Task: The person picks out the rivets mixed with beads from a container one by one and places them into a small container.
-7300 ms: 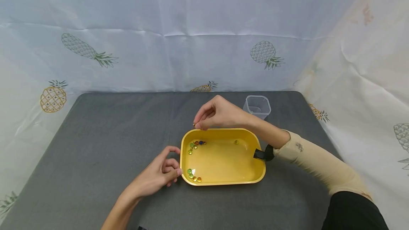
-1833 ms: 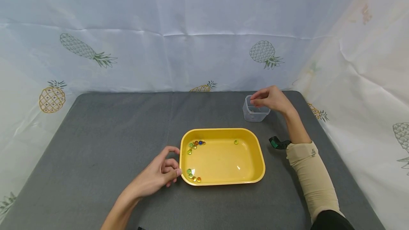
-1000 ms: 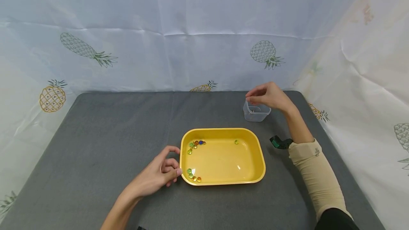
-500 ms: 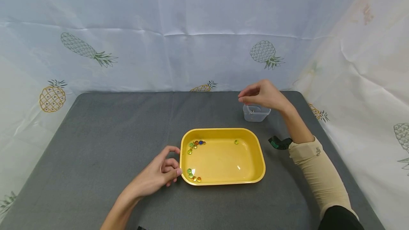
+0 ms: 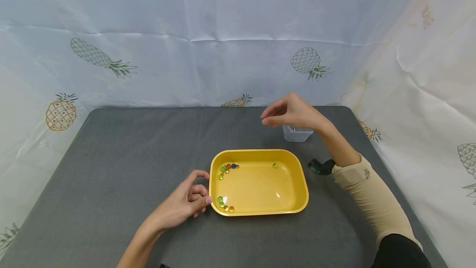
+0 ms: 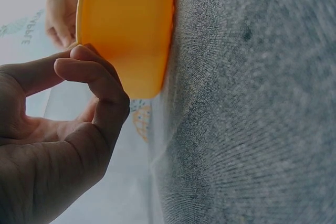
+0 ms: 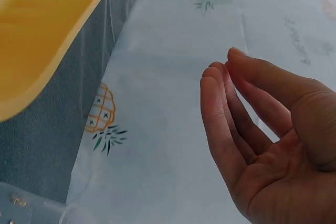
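My left hand point(image 5: 187, 199) holds the left end of a yellow plastic tray point(image 5: 260, 214), its thumb and curved fingers at the rim. In the left wrist view, fingertips meet at the tray's rim point(image 6: 80, 19). Inside the tray lie several small shiny glass-like beads: a group with a blue bead point(image 5: 233, 166) at the far left, green and amber beads point(image 5: 226, 208) at the near left, and a lone yellow-green bead point(image 5: 274, 165) toward the right. My right hand point(image 5: 290, 111) hovers by a clear plastic container point(image 5: 296, 135), fingers loosely curved; the right wrist view shows nothing between them.
The clear container point(image 7: 39, 208) holds a few small gold-coloured bits, seen at the right wrist view's lower corner. A grey table point(image 5: 130, 156) carries everything. White cloth point(image 5: 167, 65) with pineapple prints hangs behind and at the sides.
Earlier, my right hand pinched a tiny thing above the tray's far rim, then reached over the container. Now it has moved left from there, fingers empty. Left hand and tray stay put.
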A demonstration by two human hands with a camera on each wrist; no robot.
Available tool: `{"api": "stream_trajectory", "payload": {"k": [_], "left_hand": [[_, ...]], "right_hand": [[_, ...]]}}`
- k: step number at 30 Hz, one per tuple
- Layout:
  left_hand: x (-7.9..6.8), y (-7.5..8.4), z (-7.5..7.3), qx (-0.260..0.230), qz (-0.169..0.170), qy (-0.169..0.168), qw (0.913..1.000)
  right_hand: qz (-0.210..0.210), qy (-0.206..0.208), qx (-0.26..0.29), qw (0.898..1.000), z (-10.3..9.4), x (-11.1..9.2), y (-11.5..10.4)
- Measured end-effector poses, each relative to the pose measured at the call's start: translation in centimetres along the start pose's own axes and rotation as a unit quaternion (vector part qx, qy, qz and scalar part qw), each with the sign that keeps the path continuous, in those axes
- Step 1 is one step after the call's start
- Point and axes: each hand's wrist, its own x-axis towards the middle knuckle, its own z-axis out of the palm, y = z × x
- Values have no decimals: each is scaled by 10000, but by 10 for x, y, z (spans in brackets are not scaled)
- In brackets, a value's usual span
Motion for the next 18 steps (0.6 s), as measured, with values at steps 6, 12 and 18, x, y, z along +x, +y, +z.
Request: {"api": "stream_trajectory", "payload": {"k": [6,12,18], "left_hand": [[0,1,0,-20,-46,12,10000],[0,2,0,-23,-62,1,10000],[0,2,1,-45,-76,-11,10000]], "right_hand": [[-270,-423,8,9987,11,7,-13],[-544,-695,48,9961,22,13,-23],[-703,-984,92,9926,31,19,-31]]}}
